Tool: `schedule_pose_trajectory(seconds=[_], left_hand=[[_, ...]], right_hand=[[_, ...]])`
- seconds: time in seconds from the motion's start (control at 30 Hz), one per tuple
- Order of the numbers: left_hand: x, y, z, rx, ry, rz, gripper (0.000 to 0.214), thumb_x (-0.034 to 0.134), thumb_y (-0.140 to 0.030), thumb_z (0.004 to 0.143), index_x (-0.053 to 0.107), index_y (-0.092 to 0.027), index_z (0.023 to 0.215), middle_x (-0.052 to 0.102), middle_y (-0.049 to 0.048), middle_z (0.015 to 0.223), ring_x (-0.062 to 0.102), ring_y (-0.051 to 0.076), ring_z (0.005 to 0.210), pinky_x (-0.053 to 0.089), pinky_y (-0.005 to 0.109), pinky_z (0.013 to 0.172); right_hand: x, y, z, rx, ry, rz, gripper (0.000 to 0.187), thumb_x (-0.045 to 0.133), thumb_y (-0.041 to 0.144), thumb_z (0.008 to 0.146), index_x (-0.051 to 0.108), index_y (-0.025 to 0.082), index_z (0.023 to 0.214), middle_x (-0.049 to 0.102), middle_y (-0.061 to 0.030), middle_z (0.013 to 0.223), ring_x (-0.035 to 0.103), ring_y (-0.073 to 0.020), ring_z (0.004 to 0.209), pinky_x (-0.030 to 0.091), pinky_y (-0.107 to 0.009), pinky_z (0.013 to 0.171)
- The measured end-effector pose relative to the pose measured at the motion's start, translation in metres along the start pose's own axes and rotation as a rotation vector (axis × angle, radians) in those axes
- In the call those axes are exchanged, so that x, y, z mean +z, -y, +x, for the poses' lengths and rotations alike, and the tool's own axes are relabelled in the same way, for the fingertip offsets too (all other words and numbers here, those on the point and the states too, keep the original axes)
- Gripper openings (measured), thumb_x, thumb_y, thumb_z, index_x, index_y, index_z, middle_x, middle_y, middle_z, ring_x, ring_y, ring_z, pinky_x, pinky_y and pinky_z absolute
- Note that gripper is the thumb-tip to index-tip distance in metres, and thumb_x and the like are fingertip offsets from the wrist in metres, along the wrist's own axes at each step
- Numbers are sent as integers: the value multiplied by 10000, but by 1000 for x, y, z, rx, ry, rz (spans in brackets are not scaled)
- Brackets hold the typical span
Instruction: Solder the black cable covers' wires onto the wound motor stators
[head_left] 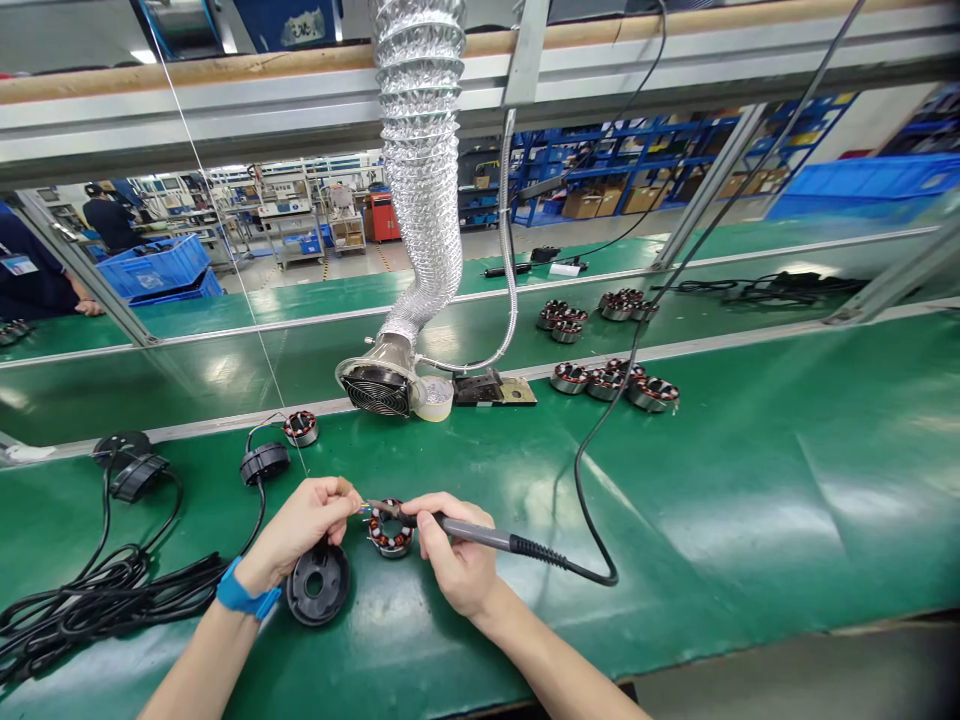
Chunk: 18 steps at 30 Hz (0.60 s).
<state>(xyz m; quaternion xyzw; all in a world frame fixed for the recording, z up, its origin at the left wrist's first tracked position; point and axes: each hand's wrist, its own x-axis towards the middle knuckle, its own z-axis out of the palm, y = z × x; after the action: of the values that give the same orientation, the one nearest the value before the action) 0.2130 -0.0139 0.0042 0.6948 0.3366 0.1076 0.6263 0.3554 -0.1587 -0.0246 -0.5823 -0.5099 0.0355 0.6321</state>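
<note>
The soldering iron [480, 535] lies nearly flat over the green bench [750, 480], low and left of centre in the view. Its long axis runs from the ribbed black grip at 3 o'clock to the metal tip at 9 o'clock, the tip pointing left and slightly up. The tip meets the top edge of a small stator [390, 528] with copper windings, which sits upright on the bench, its bore facing up.

The right hand [454, 560] holds the iron like a pen, fingers curled closed around the shaft just behind the tip. The left hand [300, 530], with a blue wristband [244, 595], comes in from 9 o'clock of the stator. Its thumb and fingertips are pinched tight on a thin strand [247, 300] that slants down from the upper left to the stator's rim.

Just beside the stator at 7 o'clock, under the left hand, lies a round black housing [319, 583]. The iron's black cable [600, 450] loops from the grip toward 1 o'clock. At 12 o'clock stands the fan intake [375, 385] of a silver ribbed duct [420, 200]. More stators [615, 385] are grouped at 2 o'clock, well apart, and a single one [300, 428] lies at 11 o'clock. A tangle of black cords [90, 600] lies at 9 o'clock.
</note>
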Motion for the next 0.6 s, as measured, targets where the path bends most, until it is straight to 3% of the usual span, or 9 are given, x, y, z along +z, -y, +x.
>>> schedule_pose_trajectory(seconds=[0.6], left_hand=[[1, -2, 1, -14, -6, -14, 261, 669, -399, 701, 601, -148, 701, 446, -73, 470, 386, 76, 424, 249, 219, 467]], right_hand=[[0, -1, 0, 22, -31, 30, 248, 470, 268, 913, 681, 191, 808, 543, 39, 440, 568, -136, 424, 474, -248, 479]])
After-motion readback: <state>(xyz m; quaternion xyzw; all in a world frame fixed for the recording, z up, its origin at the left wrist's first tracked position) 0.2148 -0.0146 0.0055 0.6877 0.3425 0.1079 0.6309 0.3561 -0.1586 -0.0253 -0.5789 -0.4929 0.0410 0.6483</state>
